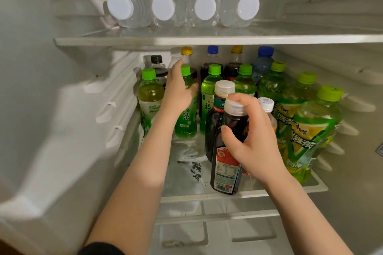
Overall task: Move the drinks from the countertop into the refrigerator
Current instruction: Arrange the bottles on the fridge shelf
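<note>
I look into an open refrigerator. My right hand (pixel 251 141) grips a dark tea bottle (pixel 228 163) with a white cap around its shoulder; the bottle stands at the front edge of the glass middle shelf (pixel 186 180). A second dark bottle (pixel 215 118) stands right behind it. My left hand (pixel 179 89) reaches deeper and holds a green tea bottle (pixel 186 122) with a green cap near its neck. Several more green-capped bottles fill the shelf, including a large one (pixel 313 130) at the right.
Cola and water bottles with yellow, blue and black caps line the back of the middle shelf. Several clear water bottles (pixel 163 7) lie on the upper shelf (pixel 207 39), white caps facing me. A bare patch of glass lies at the front left of the shelf. Drawers sit below.
</note>
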